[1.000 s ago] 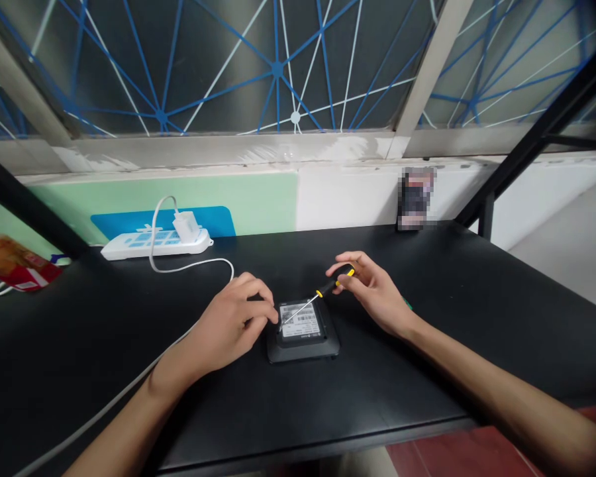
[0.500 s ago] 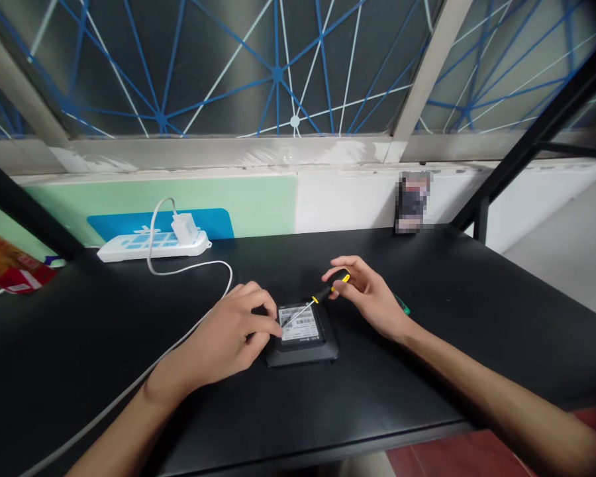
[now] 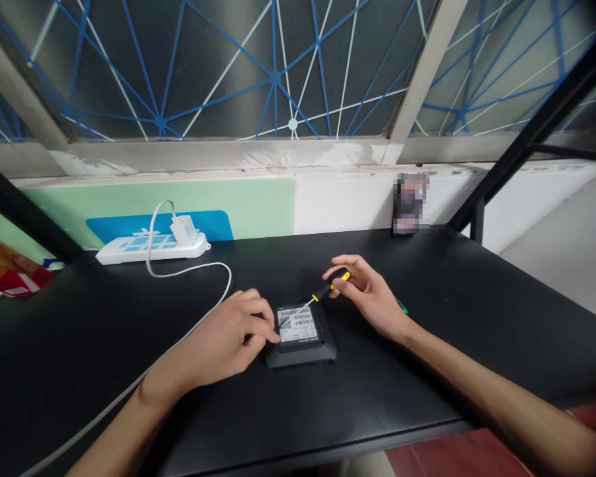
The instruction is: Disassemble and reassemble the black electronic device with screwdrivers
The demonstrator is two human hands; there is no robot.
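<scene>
A black square device (image 3: 302, 356) with a white printed label (image 3: 298, 323) lies on the black table. My right hand (image 3: 365, 291) is closed on the black and yellow handle of a screwdriver (image 3: 322, 291), the thumb and fingers around its upper end. The thin metal shaft slants down to the left across the label, its tip at the device's left side by my left fingers. My left hand (image 3: 241, 331) is curled at that left edge, fingertips bent together near the tip. Whether it pinches anything is hidden.
Behind my left hand, a white power strip (image 3: 129, 250) holds a charger (image 3: 183, 230), whose white cable (image 3: 213, 265) runs under my left forearm. A red packet (image 3: 17, 275) lies far left. A blurred-out phone-like object (image 3: 408, 205) leans on the wall. Something green (image 3: 402, 307) shows behind my right wrist.
The view has shifted slightly. My left fingertips have eased a little down and left along the device's edge; my right hand and the screwdriver keep nearly the same pose.
</scene>
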